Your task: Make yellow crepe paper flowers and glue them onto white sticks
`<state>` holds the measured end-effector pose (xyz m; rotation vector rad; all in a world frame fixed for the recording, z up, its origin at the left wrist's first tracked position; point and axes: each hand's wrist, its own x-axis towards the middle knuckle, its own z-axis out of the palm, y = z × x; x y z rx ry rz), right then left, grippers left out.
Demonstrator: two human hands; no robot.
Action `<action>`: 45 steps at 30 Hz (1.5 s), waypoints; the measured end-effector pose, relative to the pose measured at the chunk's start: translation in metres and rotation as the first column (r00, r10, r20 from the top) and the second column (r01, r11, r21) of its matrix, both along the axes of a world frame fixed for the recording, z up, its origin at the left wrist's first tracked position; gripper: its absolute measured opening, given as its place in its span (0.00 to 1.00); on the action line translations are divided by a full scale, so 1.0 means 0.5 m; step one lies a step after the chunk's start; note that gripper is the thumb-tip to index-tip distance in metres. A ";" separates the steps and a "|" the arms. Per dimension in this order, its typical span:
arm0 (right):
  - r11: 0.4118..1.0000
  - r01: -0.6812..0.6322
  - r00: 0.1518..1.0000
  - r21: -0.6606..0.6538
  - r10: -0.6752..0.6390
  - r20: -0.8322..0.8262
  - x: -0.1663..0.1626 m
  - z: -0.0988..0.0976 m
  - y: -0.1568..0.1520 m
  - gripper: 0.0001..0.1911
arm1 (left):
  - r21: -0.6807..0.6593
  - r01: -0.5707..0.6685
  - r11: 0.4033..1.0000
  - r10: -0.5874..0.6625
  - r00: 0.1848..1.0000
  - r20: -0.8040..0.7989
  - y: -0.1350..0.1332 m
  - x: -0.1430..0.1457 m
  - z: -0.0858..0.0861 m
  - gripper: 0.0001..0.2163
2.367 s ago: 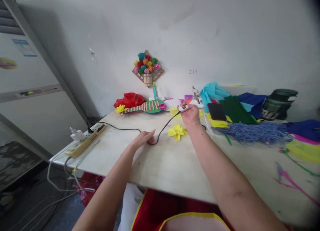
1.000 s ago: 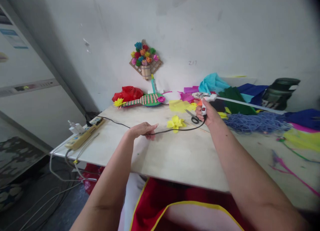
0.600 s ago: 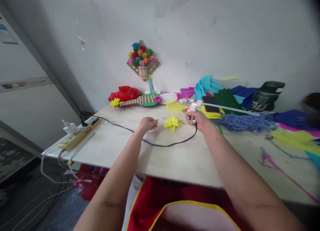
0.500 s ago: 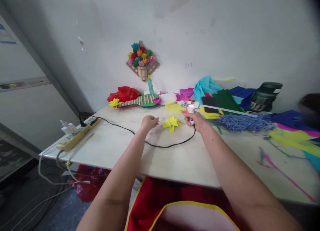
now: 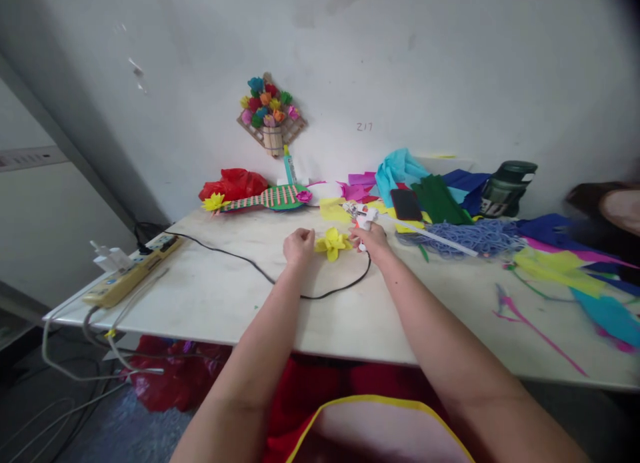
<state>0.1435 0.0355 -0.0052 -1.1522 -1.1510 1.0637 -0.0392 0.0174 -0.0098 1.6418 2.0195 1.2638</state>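
Observation:
My right hand (image 5: 371,239) grips a white glue gun (image 5: 364,216) with a long glue stick (image 5: 435,237) jutting out to the right; its nozzle points left at a yellow paper flower (image 5: 331,243) on the table. My left hand (image 5: 299,244) is curled with its fingertips at the flower's left side, seemingly touching it. The gun's black cord (image 5: 260,269) loops across the tabletop to a yellow power strip (image 5: 131,271) at the left edge.
The pale table (image 5: 250,309) carries coloured paper sheets (image 5: 430,196), blue yarn (image 5: 465,236), a phone (image 5: 405,204), a dark jar (image 5: 505,188), a paper guitar (image 5: 270,197) and a red bag (image 5: 233,183). A flower ornament (image 5: 267,113) hangs on the wall. Another person (image 5: 615,213) is at the right.
My right hand brought the glue gun from the back of the table down to the flower. My left hand let go of the cord and moved to the flower's left side.

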 end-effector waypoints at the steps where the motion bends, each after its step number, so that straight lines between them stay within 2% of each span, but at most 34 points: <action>1: 1.000 0.017 1.000 -0.006 -0.017 0.012 -0.001 0.000 0.000 0.18 | 0.019 0.011 1.000 -0.011 1.000 0.007 0.004 -0.004 -0.003 0.13; 3: 0.999 0.040 0.999 -0.016 -0.040 0.024 -0.002 -0.002 0.002 0.18 | 0.065 0.078 0.995 -0.080 0.996 0.025 0.017 -0.011 -0.014 0.11; 4: 0.999 0.044 0.999 -0.019 -0.044 0.025 -0.003 -0.004 0.003 0.18 | 0.042 0.125 0.991 -0.128 0.990 0.059 0.025 -0.013 -0.022 0.12; 7: 0.999 0.033 0.999 -0.019 -0.033 0.025 -0.005 -0.008 0.005 0.17 | -0.009 0.228 0.974 -0.220 0.948 0.230 0.049 -0.015 -0.045 0.18; 9: 0.999 0.035 0.998 -0.033 -0.033 0.050 -0.006 -0.009 0.004 0.17 | -0.005 0.280 0.960 -0.269 0.925 0.267 0.060 -0.017 -0.055 0.21; 15: 0.996 0.051 0.975 -0.069 -0.035 0.219 -0.014 -0.002 -0.010 0.16 | -0.082 0.352 0.932 -0.339 0.930 0.144 0.058 -0.019 -0.051 0.20; 21: 1.000 0.025 0.948 -0.018 -0.018 0.318 -0.016 -0.004 -0.012 0.19 | -0.079 0.416 0.906 -0.387 0.889 0.242 0.055 -0.018 -0.051 0.19; 26: 1.000 0.010 0.970 0.010 -0.012 0.244 -0.021 -0.007 -0.011 0.20 | -0.026 0.555 0.831 -0.514 0.785 0.347 0.046 -0.019 -0.046 0.20; 31: 0.998 -0.001 0.989 0.057 -0.008 0.151 -0.025 0.004 -0.023 0.18 | -0.016 0.611 0.792 -0.577 0.756 0.307 0.032 -0.014 -0.035 0.21; 36: 0.996 0.008 0.988 0.087 -0.022 0.156 -0.025 0.009 -0.028 0.16 | -0.030 0.686 0.727 -0.657 0.707 0.262 0.029 -0.013 -0.032 0.16; 41: 0.996 -0.017 0.992 0.087 0.006 0.129 -0.024 -0.003 -0.017 0.16 | -0.031 0.632 0.775 -0.586 0.736 0.338 0.031 -0.014 -0.029 0.12; 43: 0.996 -0.024 0.991 0.089 0.012 0.133 -0.024 -0.005 -0.016 0.17 | -0.059 0.569 0.820 -0.521 0.786 0.333 0.034 -0.008 -0.028 0.12; 45: 0.996 -0.027 0.989 0.088 0.014 0.146 -0.026 -0.005 -0.017 0.17 | -0.108 0.477 0.872 -0.440 0.862 0.250 0.040 0.001 -0.028 0.12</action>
